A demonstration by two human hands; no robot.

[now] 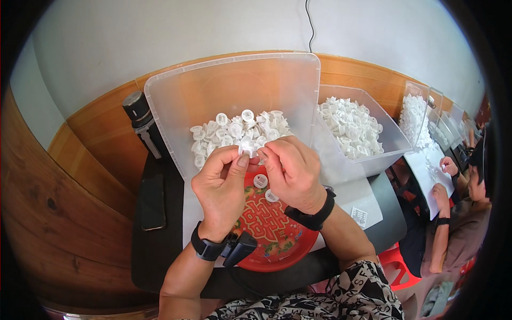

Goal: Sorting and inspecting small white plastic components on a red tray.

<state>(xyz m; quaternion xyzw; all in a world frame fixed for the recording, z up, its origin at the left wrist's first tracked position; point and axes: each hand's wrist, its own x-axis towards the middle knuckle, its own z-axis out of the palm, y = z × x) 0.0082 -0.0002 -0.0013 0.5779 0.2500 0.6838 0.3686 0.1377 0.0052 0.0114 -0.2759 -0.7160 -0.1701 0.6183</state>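
Note:
Between the fingertips of both hands is a small white plastic piece [248, 148], held up over the far edge of a red round tray [298, 250]. My left hand [220, 186] pinches it from the left with thumb and forefinger. From the right, my right hand [295, 173] closes thumb and fingers on its other side. Fingers partly cover the piece, so its full shape is hidden. Two white round-faced pieces, one [260, 181] farther and one [272, 196] nearer, lie on the tray below my hands. Beyond them, many similar white pieces [234, 129] are heaped against a large translucent bin [229, 80].
Right of it, another translucent bin [392, 148] is filled with white pieces. A black phone [153, 202] and a dark flask [141, 120] are at the table's left. White paper [368, 200] lies right. Farther right, a co-worker [456, 229] handles small pieces at a white surface.

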